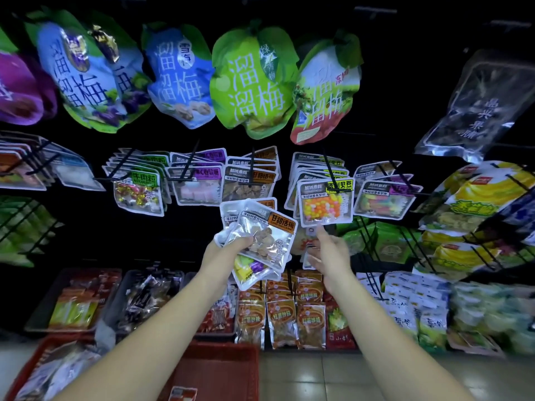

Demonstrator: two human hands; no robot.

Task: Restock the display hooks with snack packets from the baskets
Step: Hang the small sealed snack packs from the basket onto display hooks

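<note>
My left hand (231, 246) grips a fanned stack of clear snack packets (262, 235) with orange labels, held up in front of the display hooks. My right hand (328, 250) is raised beside the stack, its index finger pointing up and touching the bottom edge of the hanging packet of coloured candy balls (325, 205). The other fingers of that hand are loosely spread and hold nothing. A hook (253, 166) just above the stack carries matching orange-label packets (250, 183). Two red baskets (220, 369) sit on the floor under my arms.
Large green and blue plum bags (252, 82) hang on the top row. More hooks with small packets (139, 186) run left and right. Yellow bags (474, 204) hang at the right. Low shelves hold trays of packets (280, 316). A tiled floor (333, 377) lies below.
</note>
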